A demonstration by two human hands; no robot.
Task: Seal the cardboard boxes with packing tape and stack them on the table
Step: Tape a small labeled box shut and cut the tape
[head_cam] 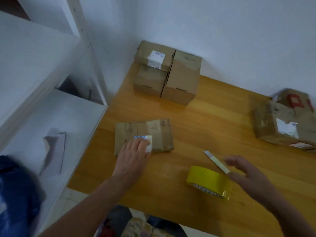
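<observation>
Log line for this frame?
left hand resting on flat brown cardboard box; right hand open near yellow packing-tape roll; white utility knife on wooden table

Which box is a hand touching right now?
The flat box lying alone near the front: the left hand rests on its label. The stacked boxes by the wall and the boxes at right are untouched.
</observation>
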